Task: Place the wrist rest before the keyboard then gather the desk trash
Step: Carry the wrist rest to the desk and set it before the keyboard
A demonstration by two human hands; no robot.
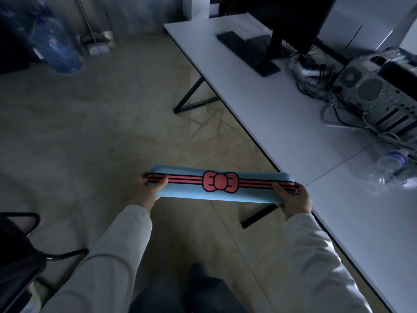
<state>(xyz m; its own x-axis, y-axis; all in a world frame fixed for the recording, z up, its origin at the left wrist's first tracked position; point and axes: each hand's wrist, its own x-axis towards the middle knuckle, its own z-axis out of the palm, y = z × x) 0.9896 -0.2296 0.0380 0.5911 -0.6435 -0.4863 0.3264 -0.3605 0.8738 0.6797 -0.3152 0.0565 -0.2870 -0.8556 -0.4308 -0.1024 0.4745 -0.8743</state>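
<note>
While arms reach fwd, left hand (147,192) & right hand (293,198) clasp wrist rest (220,185) ends.

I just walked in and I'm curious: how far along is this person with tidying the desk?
Nothing looks finished yet. In hand: the blue wrist rest is held at its ends by the left hand and right hand, off the desk's edge and far from the black keyboard. Left: laying it before the keyboard, then gathering trash such as the crumpled plastic bottle lying on the desk.
</note>
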